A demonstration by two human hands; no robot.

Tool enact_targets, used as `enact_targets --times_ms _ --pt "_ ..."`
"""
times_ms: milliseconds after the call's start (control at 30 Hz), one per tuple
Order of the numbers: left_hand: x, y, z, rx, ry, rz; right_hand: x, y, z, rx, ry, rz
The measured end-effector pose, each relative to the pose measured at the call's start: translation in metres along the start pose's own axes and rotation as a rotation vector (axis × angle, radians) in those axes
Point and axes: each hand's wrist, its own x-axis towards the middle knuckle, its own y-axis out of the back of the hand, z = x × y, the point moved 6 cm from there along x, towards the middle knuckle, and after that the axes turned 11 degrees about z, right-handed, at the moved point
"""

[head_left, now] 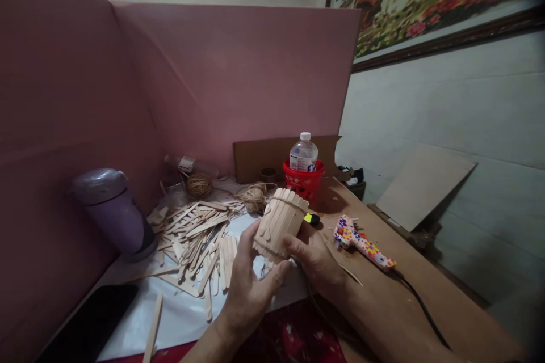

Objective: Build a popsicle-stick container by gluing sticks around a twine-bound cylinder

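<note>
Between my two hands is a small cylinder made of wooden craft sticks (279, 221), tilted to the right, with twine wrapped near its upper and lower ends. My left hand (251, 289) grips it from the left, thumb along its lower end. On the other side, my right hand (317, 261) holds it with the thumb pressed on the sticks near the bottom. A loose strand of twine (351, 275) trails past my right hand. The far side of the cylinder is hidden.
Loose craft sticks (196, 238) lie heaped on white paper at left, near a purple tumbler (117, 215) and a black phone-like slab (91, 323). Twine balls (253, 198) and a red basket (304, 181) holding a bottle (304, 153) stand behind. A flowered glue gun (364, 244) lies right, its cord trailing forward.
</note>
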Motion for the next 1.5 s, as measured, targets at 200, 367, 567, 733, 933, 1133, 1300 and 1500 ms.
enact_targets --times_ms 200,367,567,733,933,1133,1300,1500 --pt "0.005 -0.002 -0.001 0.075 0.070 -0.063 0.001 0.004 -0.009 -0.041 0.047 0.022" --pt "0.013 0.007 -0.010 0.060 0.074 -0.044 0.002 0.001 -0.015 -0.121 0.058 0.030" --pt "0.010 0.004 -0.010 0.043 0.047 -0.015 0.004 0.005 -0.015 -0.197 0.120 0.086" --pt "0.001 0.000 0.008 0.170 -0.189 0.033 0.001 0.006 -0.014 -0.188 0.130 0.110" --pt "0.001 -0.001 0.006 0.334 -0.194 -0.127 -0.001 0.006 -0.010 -0.070 0.041 0.119" --pt "0.010 0.005 -0.011 0.258 0.016 -0.082 0.002 0.010 -0.004 0.078 -0.017 0.090" --pt "0.016 0.003 -0.034 0.039 0.257 -0.145 0.002 0.010 -0.002 0.110 -0.012 0.060" --pt "0.015 0.001 -0.039 -0.050 0.326 -0.145 0.003 0.011 -0.002 0.027 -0.018 0.093"
